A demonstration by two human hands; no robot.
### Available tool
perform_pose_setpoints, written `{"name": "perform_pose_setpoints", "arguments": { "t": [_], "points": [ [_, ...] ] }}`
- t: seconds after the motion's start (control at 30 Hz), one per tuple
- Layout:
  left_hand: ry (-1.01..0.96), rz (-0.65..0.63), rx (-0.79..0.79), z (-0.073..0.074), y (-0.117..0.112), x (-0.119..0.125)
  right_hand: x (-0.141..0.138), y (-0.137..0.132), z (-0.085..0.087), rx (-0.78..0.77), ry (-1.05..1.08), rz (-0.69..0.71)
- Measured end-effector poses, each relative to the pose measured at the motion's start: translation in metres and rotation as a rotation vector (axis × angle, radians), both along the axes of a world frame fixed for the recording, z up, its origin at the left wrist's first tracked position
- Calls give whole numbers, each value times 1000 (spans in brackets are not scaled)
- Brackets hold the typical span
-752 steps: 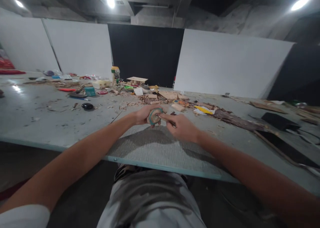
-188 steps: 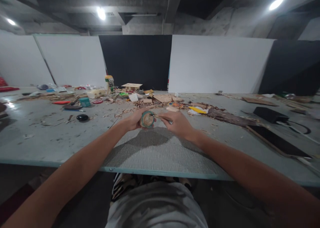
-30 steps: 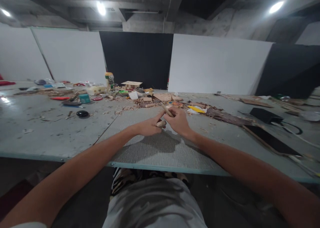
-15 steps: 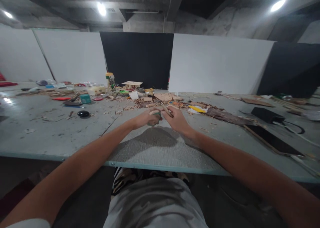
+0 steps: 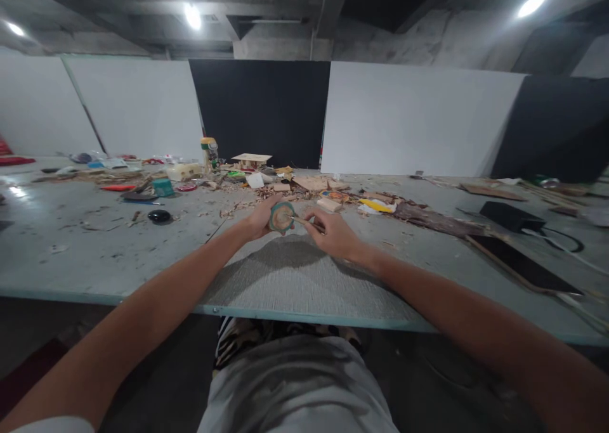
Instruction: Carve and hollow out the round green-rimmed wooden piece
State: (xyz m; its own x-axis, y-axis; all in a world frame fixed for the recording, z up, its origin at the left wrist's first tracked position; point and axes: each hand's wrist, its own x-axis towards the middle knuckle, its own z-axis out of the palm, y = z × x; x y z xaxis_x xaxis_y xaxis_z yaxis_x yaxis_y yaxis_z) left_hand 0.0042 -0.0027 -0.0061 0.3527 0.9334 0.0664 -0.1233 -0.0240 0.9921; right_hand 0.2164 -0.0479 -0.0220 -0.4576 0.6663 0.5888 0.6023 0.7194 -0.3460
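Observation:
My left hand is closed around a small round dish-like piece with a green rim and a tan, wood-coloured face. The face is turned towards me, above the near middle of the table. In my right hand is a thin stick-like tool, pinched between the fingers. Its tip points left and meets the right side of the round piece, though I cannot make out what kind of tip it has. Just beyond my right hand lies a pale wooden block.
Wood shavings and scraps spread behind my hands. A yellow-handled tool and a strip of bark lie to the right, with a dark tablet and a black box. On the left sits a black mouse-like object.
My left hand has shifted slightly left and turned the round piece so its face shows. The tool has swung lower and now reaches that face. The pale block has come into view.

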Motion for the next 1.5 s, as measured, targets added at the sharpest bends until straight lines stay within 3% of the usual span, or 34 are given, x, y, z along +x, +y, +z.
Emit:
{"name": "perform_pose_setpoints", "arguments": {
  "t": [0.27, 0.57, 0.87, 1.23, 1.37, 1.5],
  "points": [
    [-25, -13, 4, 0, 1, -1, 1, 6, -2, 4, -34, -35],
    [-72, -145, 49, -3, 3, -6, -1, 4, -5, -36, -25, 11],
    [-65, -76, -70, 1, 0, -8, -2, -2, -1, -85, -46, -8],
    [-119, -25, -117, 5, -11, -3, -7, -24, 27, -60, 39, 75],
    [-147, -48, -169, 9, -14, -3, -2, -20, 13, -4, -30, 110],
    [-103, -148, -182, 9, -16, -4, 4, -14, -1, -52, -9, 111]
  ]
}}
